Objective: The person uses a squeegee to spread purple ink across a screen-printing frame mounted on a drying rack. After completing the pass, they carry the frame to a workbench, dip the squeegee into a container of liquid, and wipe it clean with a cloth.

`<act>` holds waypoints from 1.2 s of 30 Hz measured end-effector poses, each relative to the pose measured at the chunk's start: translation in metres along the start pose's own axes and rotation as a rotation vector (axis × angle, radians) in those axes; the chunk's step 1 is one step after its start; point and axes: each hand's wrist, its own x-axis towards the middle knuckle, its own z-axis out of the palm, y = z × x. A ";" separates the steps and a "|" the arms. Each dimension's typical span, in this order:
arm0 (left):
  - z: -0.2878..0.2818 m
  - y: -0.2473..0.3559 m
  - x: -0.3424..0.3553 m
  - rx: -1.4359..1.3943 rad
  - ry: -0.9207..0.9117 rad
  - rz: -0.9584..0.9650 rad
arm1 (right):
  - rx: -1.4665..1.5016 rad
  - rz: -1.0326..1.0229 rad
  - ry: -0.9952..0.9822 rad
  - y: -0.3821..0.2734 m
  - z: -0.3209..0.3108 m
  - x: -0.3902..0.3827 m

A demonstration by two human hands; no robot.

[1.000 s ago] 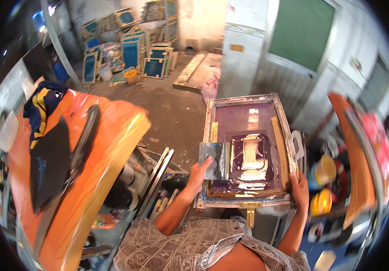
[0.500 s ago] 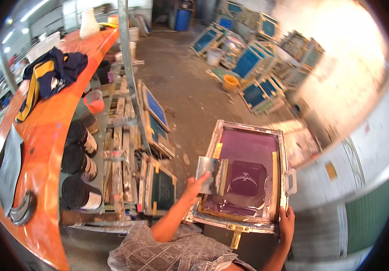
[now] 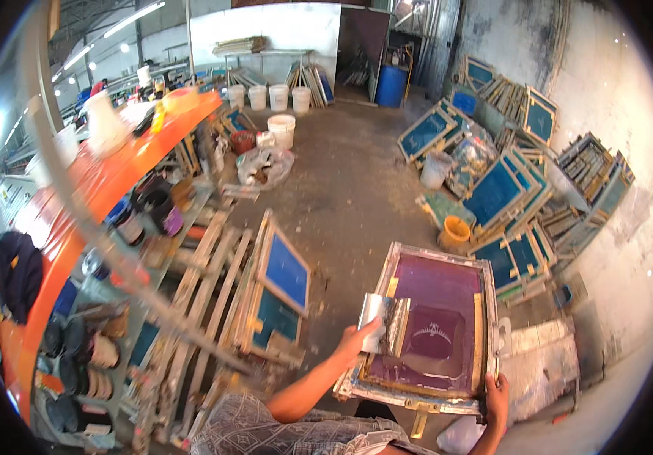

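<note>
Floor point(image 3: 345, 205) beyond edge of framed screen point(image 3: 440, 282)

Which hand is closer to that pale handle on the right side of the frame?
The right hand: it holds the frame by its right edge, just below the pale handle in the picture. The left hand is farther, across at the frame's left side, holding a metal plate.

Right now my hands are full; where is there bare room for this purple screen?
Mostly bare floor runs beyond the screen, between the blue-panelled frame at left and the orange bucket. Crowded: around the dark tubs at lower left and stacked frames at right.
</note>
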 end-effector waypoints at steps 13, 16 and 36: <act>-0.074 0.185 0.378 -0.233 0.435 0.091 | -0.148 -0.219 -0.415 -0.250 0.283 0.456; -0.105 0.244 0.428 -0.381 0.527 0.149 | -0.187 -0.199 -0.546 -0.301 0.403 0.528; -0.464 0.715 0.844 -0.330 0.823 0.378 | -0.192 -0.344 -0.837 -0.678 1.101 0.856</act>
